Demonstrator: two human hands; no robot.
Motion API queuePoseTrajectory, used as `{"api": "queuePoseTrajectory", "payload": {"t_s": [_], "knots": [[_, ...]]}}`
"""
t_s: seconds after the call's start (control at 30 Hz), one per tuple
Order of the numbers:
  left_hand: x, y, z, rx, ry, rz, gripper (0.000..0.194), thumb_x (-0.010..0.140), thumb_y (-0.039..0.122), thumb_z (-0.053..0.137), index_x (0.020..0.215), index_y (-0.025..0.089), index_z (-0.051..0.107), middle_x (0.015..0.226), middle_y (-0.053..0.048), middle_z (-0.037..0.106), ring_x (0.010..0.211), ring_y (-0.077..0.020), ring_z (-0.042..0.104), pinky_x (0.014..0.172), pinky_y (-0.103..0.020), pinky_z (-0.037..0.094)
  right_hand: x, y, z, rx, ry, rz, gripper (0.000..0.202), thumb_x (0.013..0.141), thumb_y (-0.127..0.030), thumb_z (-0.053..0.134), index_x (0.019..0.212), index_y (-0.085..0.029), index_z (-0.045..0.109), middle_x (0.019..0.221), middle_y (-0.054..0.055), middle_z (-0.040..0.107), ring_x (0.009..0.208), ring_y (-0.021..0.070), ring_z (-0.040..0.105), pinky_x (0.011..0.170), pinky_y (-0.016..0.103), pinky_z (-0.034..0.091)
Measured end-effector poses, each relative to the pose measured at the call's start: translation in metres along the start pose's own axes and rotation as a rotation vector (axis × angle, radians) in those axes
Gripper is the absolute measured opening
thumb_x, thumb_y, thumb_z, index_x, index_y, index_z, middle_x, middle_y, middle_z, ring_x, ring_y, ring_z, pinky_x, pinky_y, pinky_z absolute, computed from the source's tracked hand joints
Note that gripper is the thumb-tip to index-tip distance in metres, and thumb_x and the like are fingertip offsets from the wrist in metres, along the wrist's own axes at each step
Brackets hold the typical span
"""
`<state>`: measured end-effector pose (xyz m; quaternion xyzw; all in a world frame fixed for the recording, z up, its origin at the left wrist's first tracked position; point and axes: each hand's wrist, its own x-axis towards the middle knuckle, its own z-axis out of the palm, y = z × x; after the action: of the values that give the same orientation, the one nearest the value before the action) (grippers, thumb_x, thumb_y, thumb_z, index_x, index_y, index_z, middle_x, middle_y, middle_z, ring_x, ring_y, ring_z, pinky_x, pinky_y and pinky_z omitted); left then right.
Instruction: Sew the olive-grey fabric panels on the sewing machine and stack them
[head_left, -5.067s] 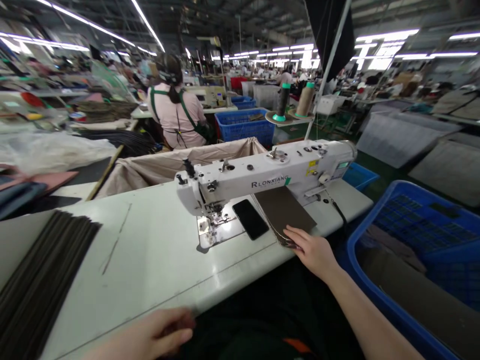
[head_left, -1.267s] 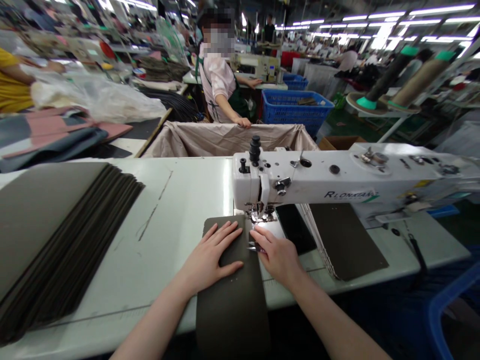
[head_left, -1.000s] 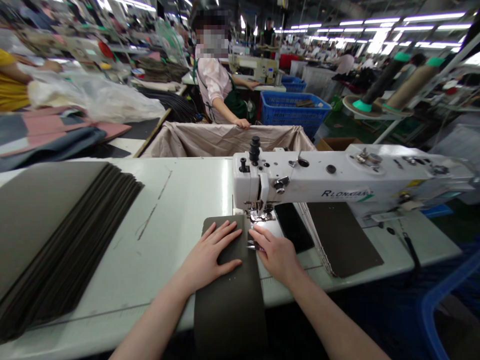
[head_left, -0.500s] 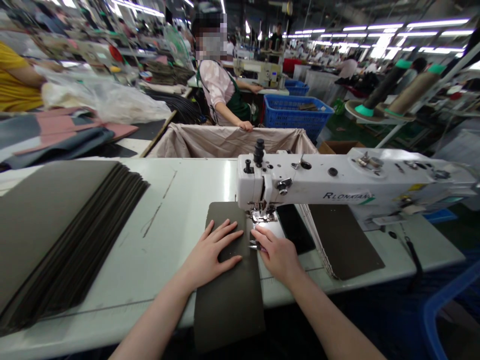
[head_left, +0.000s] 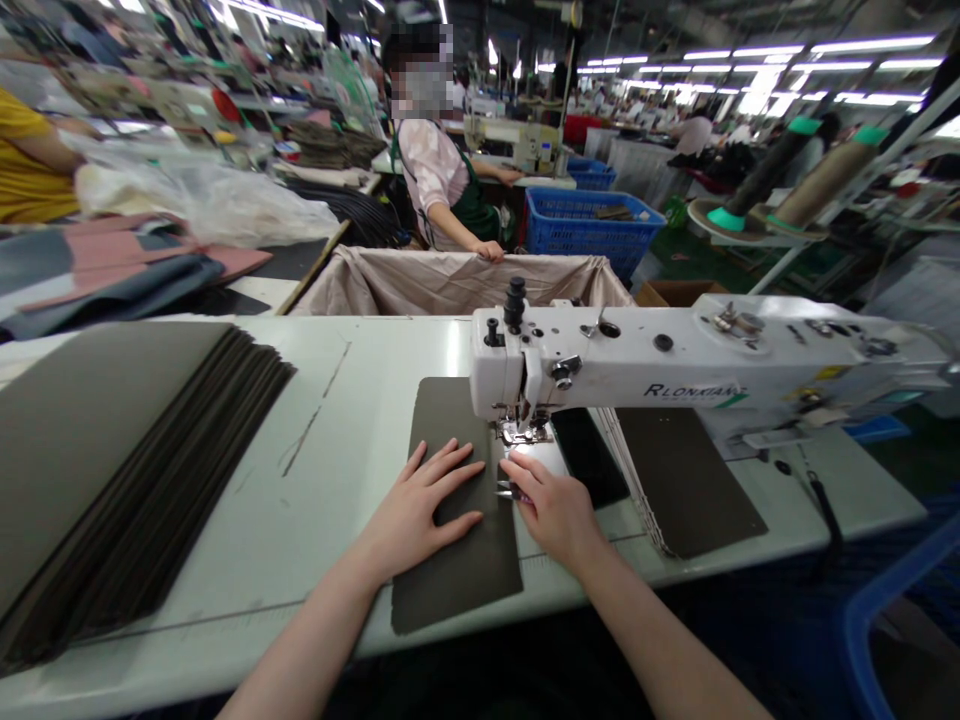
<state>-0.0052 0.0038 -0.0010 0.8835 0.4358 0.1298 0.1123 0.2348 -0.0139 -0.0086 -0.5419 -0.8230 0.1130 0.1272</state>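
Observation:
A dark olive fabric panel [head_left: 457, 590] lies on the pale sewing table, its right edge under the presser foot [head_left: 521, 430] of a white sewing machine [head_left: 600, 350]. My left hand [head_left: 435, 500] rests flat on the panel with fingers spread. Close to the foot, at the panel's right edge, my right hand [head_left: 551, 500] is curled around small thread snips [head_left: 506, 490]; their metal tips point left and the rest is hidden in the palm. Its forefinger reaches toward the needle area.
A tall stack of olive panels [head_left: 135, 450] lies on the left. Right of the needle are a dark phone-like slab [head_left: 592, 460] and another panel pile [head_left: 686, 480]. Behind the table, a person [head_left: 442, 180] touches a cloth-lined bin [head_left: 420, 285]. Thread cones [head_left: 772, 175] stand at right.
The olive panel has slid away from me, past the needle; its near edge now lies on the table instead of hanging over the front. Both hands keep nearly the same place.

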Motion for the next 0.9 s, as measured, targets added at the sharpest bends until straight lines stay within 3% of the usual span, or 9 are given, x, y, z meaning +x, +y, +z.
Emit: {"api": "queuePoseTrajectory", "payload": {"t_s": [0.9], "knots": [[-0.0002, -0.0008, 0.0034, -0.009, 0.029, -0.018, 0.055, 0.090, 0.048, 0.053, 0.142, 0.031, 0.043, 0.151, -0.002, 0.039, 0.141, -0.0279, 0.031, 0.117, -0.054, 0.015, 0.0001, 0.0022, 0.0037, 0.028, 0.009, -0.006, 0.053, 0.089, -0.019, 0.044, 0.141, -0.030, 0.044, 0.149, -0.003, 0.041, 0.107, 0.0181, 0.062, 0.084, 0.030, 0.050]]}}
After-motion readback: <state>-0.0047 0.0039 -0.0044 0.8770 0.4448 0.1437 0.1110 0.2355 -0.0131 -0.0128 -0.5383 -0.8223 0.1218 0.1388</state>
